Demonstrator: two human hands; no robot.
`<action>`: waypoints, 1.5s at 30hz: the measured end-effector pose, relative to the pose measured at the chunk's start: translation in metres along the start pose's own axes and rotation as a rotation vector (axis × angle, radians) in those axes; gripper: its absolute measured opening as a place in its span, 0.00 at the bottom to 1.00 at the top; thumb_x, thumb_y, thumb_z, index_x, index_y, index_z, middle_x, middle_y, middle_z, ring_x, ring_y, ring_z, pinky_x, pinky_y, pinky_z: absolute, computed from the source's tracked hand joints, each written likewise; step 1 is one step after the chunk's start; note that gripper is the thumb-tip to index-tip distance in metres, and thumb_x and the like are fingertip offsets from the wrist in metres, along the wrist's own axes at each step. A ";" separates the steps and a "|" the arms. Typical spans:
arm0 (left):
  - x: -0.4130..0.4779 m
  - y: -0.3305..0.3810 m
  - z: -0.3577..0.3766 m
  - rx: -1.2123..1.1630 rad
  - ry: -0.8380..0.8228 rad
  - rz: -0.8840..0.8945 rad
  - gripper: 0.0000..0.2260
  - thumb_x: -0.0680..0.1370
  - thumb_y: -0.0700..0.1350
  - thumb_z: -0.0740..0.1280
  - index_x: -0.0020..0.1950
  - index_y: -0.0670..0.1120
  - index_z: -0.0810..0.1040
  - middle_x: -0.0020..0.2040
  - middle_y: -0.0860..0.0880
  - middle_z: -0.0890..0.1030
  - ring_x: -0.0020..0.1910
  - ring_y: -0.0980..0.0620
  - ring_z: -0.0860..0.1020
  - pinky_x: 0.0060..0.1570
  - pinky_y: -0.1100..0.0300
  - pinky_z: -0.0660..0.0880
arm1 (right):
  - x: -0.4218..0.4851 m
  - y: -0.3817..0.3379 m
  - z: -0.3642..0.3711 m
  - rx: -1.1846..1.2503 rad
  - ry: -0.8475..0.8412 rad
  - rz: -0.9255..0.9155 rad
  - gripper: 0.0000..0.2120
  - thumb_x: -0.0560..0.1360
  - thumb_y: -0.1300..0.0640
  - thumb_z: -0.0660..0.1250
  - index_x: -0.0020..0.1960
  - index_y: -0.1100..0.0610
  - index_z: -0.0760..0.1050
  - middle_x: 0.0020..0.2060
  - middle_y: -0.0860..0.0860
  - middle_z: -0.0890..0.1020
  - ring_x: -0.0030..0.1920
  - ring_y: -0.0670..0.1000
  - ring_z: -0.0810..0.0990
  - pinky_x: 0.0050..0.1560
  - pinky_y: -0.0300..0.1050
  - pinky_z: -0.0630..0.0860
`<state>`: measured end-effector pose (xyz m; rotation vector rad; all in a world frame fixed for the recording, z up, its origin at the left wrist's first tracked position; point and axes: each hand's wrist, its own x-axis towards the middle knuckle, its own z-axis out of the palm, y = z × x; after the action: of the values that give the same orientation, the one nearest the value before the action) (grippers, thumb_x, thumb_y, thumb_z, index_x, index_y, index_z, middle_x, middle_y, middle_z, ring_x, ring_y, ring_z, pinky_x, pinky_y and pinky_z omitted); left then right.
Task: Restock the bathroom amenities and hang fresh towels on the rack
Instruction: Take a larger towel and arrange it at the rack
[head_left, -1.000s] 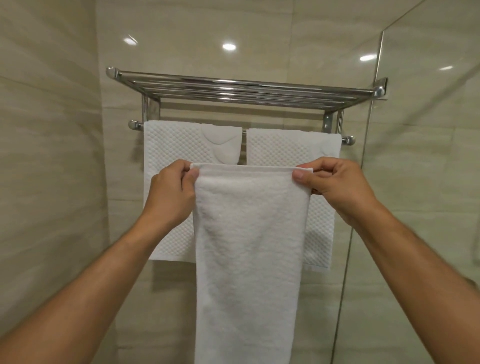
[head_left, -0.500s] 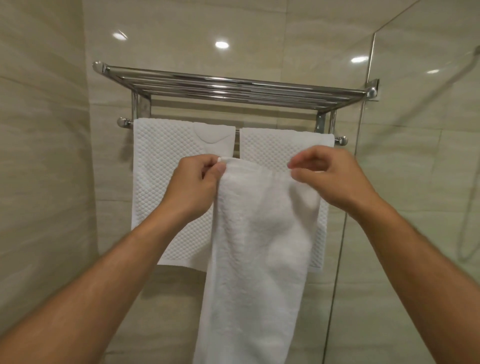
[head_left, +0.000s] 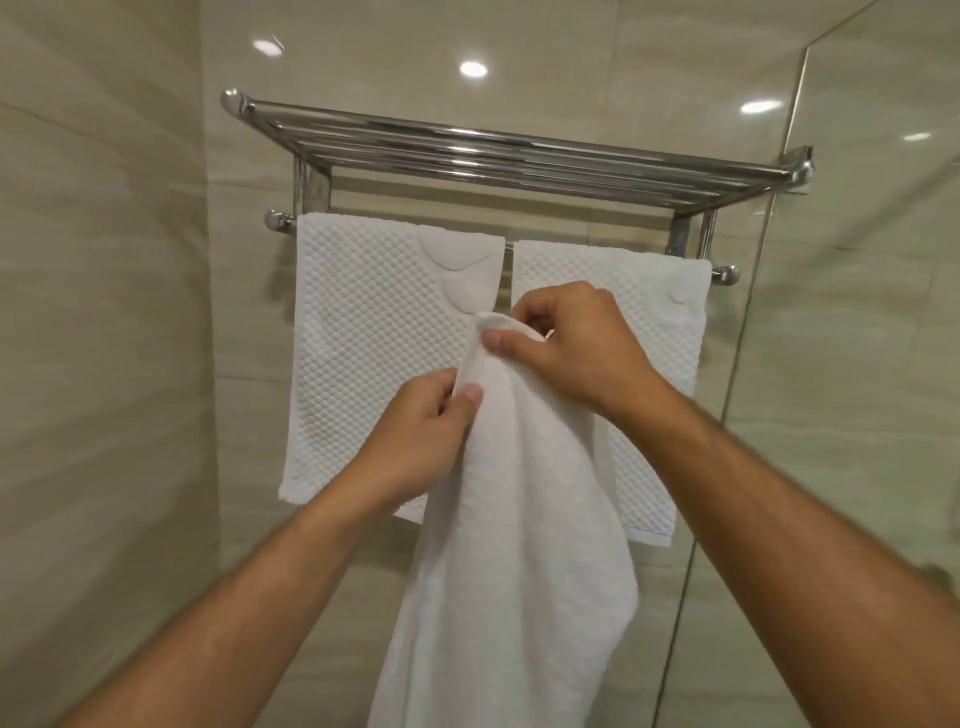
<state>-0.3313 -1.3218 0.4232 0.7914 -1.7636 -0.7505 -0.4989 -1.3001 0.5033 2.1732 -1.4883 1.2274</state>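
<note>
White plush towel (head_left: 514, 545): hangs bunched between both hands, in front of 2 waffle towels (head_left: 384, 353) draped on the chrome rack (head_left: 498, 150). Right hand (head_left: 566, 343): pinches its top edge. Left hand (head_left: 415, 441): lower, pinches its left fold.
</note>
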 end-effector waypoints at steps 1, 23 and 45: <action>-0.003 -0.007 0.001 0.040 -0.002 0.013 0.13 0.85 0.50 0.59 0.53 0.48 0.82 0.49 0.50 0.86 0.50 0.51 0.84 0.55 0.47 0.79 | 0.002 0.001 0.000 0.006 0.047 0.001 0.10 0.74 0.43 0.74 0.41 0.49 0.83 0.35 0.42 0.83 0.39 0.42 0.79 0.42 0.43 0.73; -0.030 -0.122 0.042 0.130 -0.183 -0.020 0.14 0.86 0.51 0.54 0.59 0.51 0.80 0.54 0.56 0.83 0.55 0.60 0.80 0.59 0.54 0.76 | 0.007 0.028 -0.065 0.114 0.308 0.050 0.07 0.74 0.47 0.74 0.44 0.50 0.85 0.39 0.45 0.85 0.40 0.44 0.82 0.42 0.44 0.78; -0.043 -0.197 0.035 0.197 -0.165 -0.187 0.08 0.80 0.42 0.69 0.43 0.52 0.83 0.39 0.54 0.84 0.38 0.58 0.79 0.43 0.56 0.74 | -0.023 0.074 -0.090 0.280 0.361 0.100 0.05 0.78 0.49 0.72 0.45 0.49 0.81 0.37 0.42 0.83 0.37 0.39 0.80 0.39 0.38 0.76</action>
<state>-0.3210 -1.3992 0.2337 1.0643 -1.9517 -0.7918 -0.6104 -1.2646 0.5236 1.9077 -1.3514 1.8444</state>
